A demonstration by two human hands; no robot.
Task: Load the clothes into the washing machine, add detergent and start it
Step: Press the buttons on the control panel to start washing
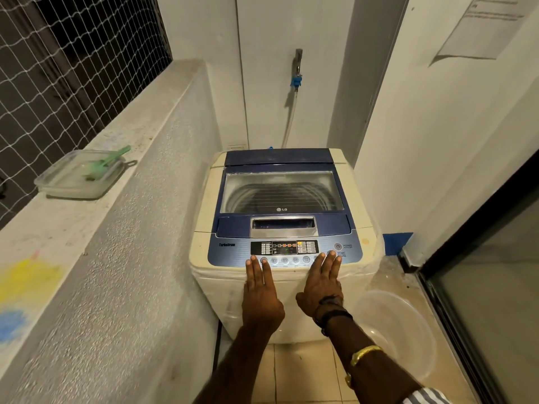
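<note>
While left grip [261, 290] and right grip [322, 282] lie released on the control panel [230, 252], a stray finger could trip the power button [337, 246].

Left hand [260, 298], right hand [320, 282] flat

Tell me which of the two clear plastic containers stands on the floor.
The round basin, beside the washing machine at its right front corner. The other is a rectangular box up on the ledge at left, with a green scoop.
</note>
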